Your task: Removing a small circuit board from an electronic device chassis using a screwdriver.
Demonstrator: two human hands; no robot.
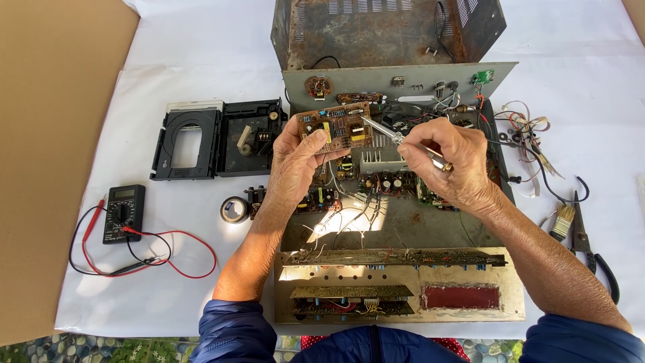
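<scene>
- Left hand [300, 160] closed around the lower left edge of a small brown circuit board [336, 126], thumb on its face, fingers behind; board held tilted up above the open chassis.
- Right hand [449, 160] curled tight around a screwdriver [396, 138], grip like a pen; the metal shaft points up-left, tip touching the right part of the circuit board near a yellow component.
- Both hands hover over the opened metal chassis [396, 228] of an old electronic device; inside it more circuit boards, capacitors, a finned heat sink [373, 160] and loose white wires.
- Front panel [403, 282] of the chassis lies nearest the person, with long narrow boards and a red window.
- Rusty perforated metal cover [383, 30] stands behind the chassis, at the far edge.
- Left of the chassis on the white-covered tabletop [201, 47]: black disc drive mechanism [216, 138], opened into two halves.
- Roll of tape [234, 210] just beside the left forearm.
- Black multimeter [123, 213] far left, red and black leads [168, 259] looped next to it.
- Right side: tangle of wires [527, 131], small paintbrush [563, 222], black-handled scissors [591, 249].
- Brown cardboard [47, 161] covers the left edge.
- Dark blue sleeves at both forearms.
</scene>
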